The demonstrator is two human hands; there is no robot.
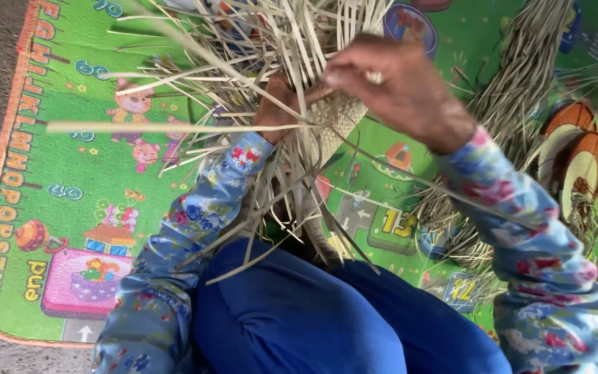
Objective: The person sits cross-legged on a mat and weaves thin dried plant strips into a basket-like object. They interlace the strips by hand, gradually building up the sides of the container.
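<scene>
The person sits on a green play mat [70, 187] printed with letters, numbers and cartoon animals, knees in blue trousers [327, 318] at the bottom of the view. Both arms wear blue flowered sleeves [195, 215].

A half-woven piece [337, 118] of pale straw is held up in front of the body, above the lap. Its woven part shows as a small checkered patch between the two hands, and loose strips [174, 127] spray out from it to the left, upward and down toward the knees.

The left hand [278, 104] is closed around the weave from below and behind, partly hidden by the strips. The right hand [399, 86] lies over the top of the weave, a ring on one finger, its fingertips pinching strips at the upper edge.

To the right on the mat lies a long bundle of straw [513, 104]. Just beside it, near the right elbow, sit round woven discs [576, 159] with brown and cream rings, leaning against each other.
</scene>
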